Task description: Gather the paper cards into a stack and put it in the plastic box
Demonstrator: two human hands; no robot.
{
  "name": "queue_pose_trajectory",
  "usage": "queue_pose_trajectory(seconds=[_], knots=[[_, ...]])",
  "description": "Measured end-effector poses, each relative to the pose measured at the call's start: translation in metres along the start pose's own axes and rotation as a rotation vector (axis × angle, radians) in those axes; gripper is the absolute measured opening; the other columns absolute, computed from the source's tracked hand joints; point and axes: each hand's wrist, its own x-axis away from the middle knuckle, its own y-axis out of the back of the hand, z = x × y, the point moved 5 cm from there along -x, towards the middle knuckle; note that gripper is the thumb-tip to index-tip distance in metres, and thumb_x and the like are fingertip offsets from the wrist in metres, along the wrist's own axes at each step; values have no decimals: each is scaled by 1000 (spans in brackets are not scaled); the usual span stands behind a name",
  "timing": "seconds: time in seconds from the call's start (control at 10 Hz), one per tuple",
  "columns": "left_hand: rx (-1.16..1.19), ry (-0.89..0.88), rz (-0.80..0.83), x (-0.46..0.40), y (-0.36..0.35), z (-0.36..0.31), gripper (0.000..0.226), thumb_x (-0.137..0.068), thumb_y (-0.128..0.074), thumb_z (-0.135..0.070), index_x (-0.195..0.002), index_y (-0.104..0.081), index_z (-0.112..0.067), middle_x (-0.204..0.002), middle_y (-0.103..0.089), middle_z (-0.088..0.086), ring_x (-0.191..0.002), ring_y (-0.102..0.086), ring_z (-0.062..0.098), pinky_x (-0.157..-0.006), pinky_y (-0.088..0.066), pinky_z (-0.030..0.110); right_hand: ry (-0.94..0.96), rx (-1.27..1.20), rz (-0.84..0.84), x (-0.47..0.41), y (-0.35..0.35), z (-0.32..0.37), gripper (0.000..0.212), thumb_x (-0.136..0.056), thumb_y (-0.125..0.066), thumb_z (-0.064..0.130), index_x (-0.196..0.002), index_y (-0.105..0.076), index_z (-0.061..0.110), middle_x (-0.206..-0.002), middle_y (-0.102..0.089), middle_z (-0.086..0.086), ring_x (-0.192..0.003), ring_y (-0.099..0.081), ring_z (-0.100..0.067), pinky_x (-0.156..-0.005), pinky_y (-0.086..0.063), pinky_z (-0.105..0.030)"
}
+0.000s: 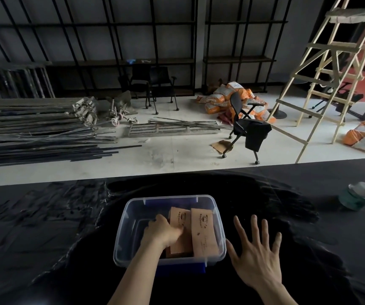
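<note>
A clear plastic box (124, 219) with blue latches sits on the black table in front of me. Inside it lie tan paper cards: one stack (179, 219) under my left hand and another card (203, 234) leaning against the box's right wall. My left hand (162, 233) reaches down into the box, fingers curled on the left stack. To the right of the box my right hand (256, 254) hovers over the table, fingers spread, holding nothing.
A green jar with a clear lid (356, 195) stands on the black cloth-covered table (45, 238) at the far right. Beyond the table's far edge are a black chair (245, 126), a wooden ladder (322, 73) and metal bars on the floor.
</note>
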Motion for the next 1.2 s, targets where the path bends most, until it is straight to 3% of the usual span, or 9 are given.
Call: queue_pose_trajectory(seconds=[0.1,0.2,0.4,0.5,0.6,0.9,1.0,1.1,1.2], knots=[[-120,-49,2,4,4,-4,73,-92,-57,-61,-149,-48,-16,-159,-44,12,-141,-48,33,-110,-47,41,-2,0,-2,-1,-2,-1,88,-79,10,85,-157,5,45,-170,6,-10,-153,17,-34,-121,4,-66],[-102,-72,-35,5,5,-6,65,-99,-51,-56,-146,-49,-10,-146,-58,10,-132,-58,28,-90,-45,32,-4,-13,-11,-1,-3,-2,84,-83,3,84,-157,2,44,-170,4,-11,-153,15,-34,-121,3,-66],[-141,-118,-72,2,-1,-8,45,-99,-55,-50,-128,-65,-17,-116,-73,2,-100,-68,21,-85,-55,34,-4,-13,-17,-1,-3,-2,84,-83,4,84,-157,0,45,-170,2,-10,-154,13,-34,-121,1,-66],[-156,-138,-96,3,-2,-8,39,-100,-56,-47,-125,-66,-19,-98,-66,-5,-84,-60,15,-74,-49,29,-7,-21,-25,-2,-3,-3,86,-83,4,85,-158,-6,44,-170,-4,-11,-154,8,-35,-121,-2,-67],[-164,-146,-97,2,-3,-7,40,-99,-56,-48,-126,-64,-20,-98,-62,-7,-86,-59,15,-77,-48,30,-10,-16,-23,-1,-2,-3,86,-83,4,85,-158,-8,43,-169,-7,-12,-155,5,-36,-121,-3,-67],[-180,-197,-95,10,17,0,57,-96,-51,-60,-138,-59,-23,-129,-71,-2,-117,-67,20,-91,-55,36,-11,-6,75,-2,2,-2,89,-77,14,84,-157,2,45,-171,3,-10,-154,12,-35,-121,2,-66],[-197,-286,-224,22,45,2,60,-95,-50,-63,-143,-55,-27,-131,-71,-7,-114,-70,15,-92,-56,34,-39,-75,135,-9,21,2,78,-88,-8,78,-158,-11,44,-171,-5,-8,-155,3,-33,-122,-6,-62],[-273,-404,-406,42,84,-5,53,-93,-54,-63,-135,-58,-33,-131,-69,-12,-114,-69,13,-90,-56,35,-64,-152,31,-21,65,8,75,-92,-21,76,-155,-29,35,-167,-24,-10,-153,-19,-32,-121,-24,-52],[-412,-498,-581,62,123,-15,54,-92,-52,-67,-132,-58,-32,-127,-70,-11,-113,-69,15,-86,-57,36,3,-139,-40,-33,110,32,77,-93,-21,76,-156,-29,32,-167,-24,-10,-152,-21,-31,-120,-26,-50]])
